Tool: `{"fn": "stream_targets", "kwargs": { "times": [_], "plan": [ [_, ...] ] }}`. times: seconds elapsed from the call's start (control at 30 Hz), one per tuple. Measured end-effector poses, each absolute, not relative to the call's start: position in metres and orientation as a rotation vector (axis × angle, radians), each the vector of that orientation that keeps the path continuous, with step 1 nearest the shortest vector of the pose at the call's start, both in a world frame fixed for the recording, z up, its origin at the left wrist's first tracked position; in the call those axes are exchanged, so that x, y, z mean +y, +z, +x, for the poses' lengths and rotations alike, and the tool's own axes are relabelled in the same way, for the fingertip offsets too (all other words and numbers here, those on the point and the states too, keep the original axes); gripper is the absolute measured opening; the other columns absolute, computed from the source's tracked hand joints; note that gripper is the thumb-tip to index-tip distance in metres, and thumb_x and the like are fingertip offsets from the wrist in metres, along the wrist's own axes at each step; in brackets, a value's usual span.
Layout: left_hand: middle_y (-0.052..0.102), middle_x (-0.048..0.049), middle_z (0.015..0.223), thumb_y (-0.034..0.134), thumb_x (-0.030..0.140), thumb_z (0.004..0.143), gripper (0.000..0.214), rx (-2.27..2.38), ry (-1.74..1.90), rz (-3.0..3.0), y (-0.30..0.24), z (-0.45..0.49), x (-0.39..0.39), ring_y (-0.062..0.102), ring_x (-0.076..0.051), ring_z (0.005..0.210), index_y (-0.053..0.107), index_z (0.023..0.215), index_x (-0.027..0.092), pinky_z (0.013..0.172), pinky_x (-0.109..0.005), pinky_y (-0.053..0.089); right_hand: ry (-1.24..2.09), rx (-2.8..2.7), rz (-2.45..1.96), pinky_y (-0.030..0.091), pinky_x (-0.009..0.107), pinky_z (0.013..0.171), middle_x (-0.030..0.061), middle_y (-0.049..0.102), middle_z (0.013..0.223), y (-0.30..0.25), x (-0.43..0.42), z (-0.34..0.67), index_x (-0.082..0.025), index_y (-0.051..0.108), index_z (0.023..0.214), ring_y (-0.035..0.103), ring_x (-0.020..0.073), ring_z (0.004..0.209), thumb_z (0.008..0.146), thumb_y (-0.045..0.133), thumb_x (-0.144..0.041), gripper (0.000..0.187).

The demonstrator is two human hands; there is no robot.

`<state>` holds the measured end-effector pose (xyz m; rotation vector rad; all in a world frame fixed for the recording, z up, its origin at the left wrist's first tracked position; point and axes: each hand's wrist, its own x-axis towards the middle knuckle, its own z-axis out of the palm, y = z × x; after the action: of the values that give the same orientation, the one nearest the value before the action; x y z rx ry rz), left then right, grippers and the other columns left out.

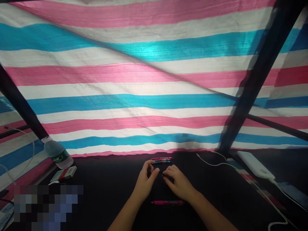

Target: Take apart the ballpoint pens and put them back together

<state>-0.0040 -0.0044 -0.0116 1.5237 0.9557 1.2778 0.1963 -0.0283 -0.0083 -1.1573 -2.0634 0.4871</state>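
Note:
In the middle of the head view, my left hand [145, 180] is raised over the black table with thumb and fingers curled. Its index finger reaches close to two pens [162, 160] lying side by side, one pinkish-red and one blue; touching or not, I cannot tell. Opposite it, my right hand [177, 181] has its fingers bent in a pinch. A small dark thing [163, 175] shows at the right fingertips, too dim to name. Whatever the left fingers hold is hidden against the dark surface. Nearer to me, a pink pen [167, 202] lies crosswise between my forearms.
A plastic bottle [57, 154] and a small box [64, 174] stand at the left. To the right are a white power bank [255, 165] and white cables [261, 191]. Striped sheeting [134, 102] and dark frame poles [257, 77] close off the table's back.

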Motion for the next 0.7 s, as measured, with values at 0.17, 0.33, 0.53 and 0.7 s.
{"fn": "stream_targets", "kwargs": {
  "times": [0.17,0.33,0.53,0.7],
  "plan": [
    [0.061,-0.003,0.086,0.059,0.035,0.098,0.02,1.03,1.216,1.863,0.007,-0.004,-0.015,0.056,-0.019,0.078,0.071,0.092,0.02,0.071,-0.028,0.041,0.459,-2.087,-1.154,0.048,0.036,0.078,0.0049,0.068,0.089,-0.008,-0.029,0.197,-0.023,0.073,0.097,0.057,0.0239,0.091,0.095,0.06,-0.018,0.015],
    [0.067,-0.0048,0.088,0.063,0.036,0.095,0.02,1.033,1.226,1.829,0.005,-0.005,-0.012,0.059,-0.02,0.08,0.074,0.088,0.02,0.072,-0.029,0.043,0.483,-2.038,-1.131,0.048,0.037,0.078,0.0047,0.068,0.086,-0.008,-0.027,0.198,-0.024,0.073,0.099,0.058,0.0245,0.089,0.098,0.06,-0.023,0.013],
    [0.068,-0.0016,0.078,0.075,0.041,0.084,0.025,1.06,1.236,1.479,-0.006,-0.008,-0.001,0.054,-0.016,0.069,0.078,0.097,0.019,0.065,-0.026,0.04,0.523,-1.953,-1.094,0.05,0.038,0.08,0.0066,0.07,0.089,-0.01,-0.025,0.199,-0.024,0.073,0.105,0.06,0.0255,0.092,0.102,0.056,-0.033,0.019],
    [0.053,0.0041,0.063,0.083,0.042,0.078,0.032,0.956,1.348,1.121,-0.008,-0.009,0.004,0.042,-0.009,0.057,0.076,0.096,0.016,0.053,-0.021,0.03,0.577,-1.865,-1.125,0.052,0.037,0.079,0.0073,0.069,0.09,-0.015,-0.023,0.2,-0.023,0.073,0.108,0.064,0.0242,0.088,0.102,0.053,-0.035,0.024]
  ]
}}
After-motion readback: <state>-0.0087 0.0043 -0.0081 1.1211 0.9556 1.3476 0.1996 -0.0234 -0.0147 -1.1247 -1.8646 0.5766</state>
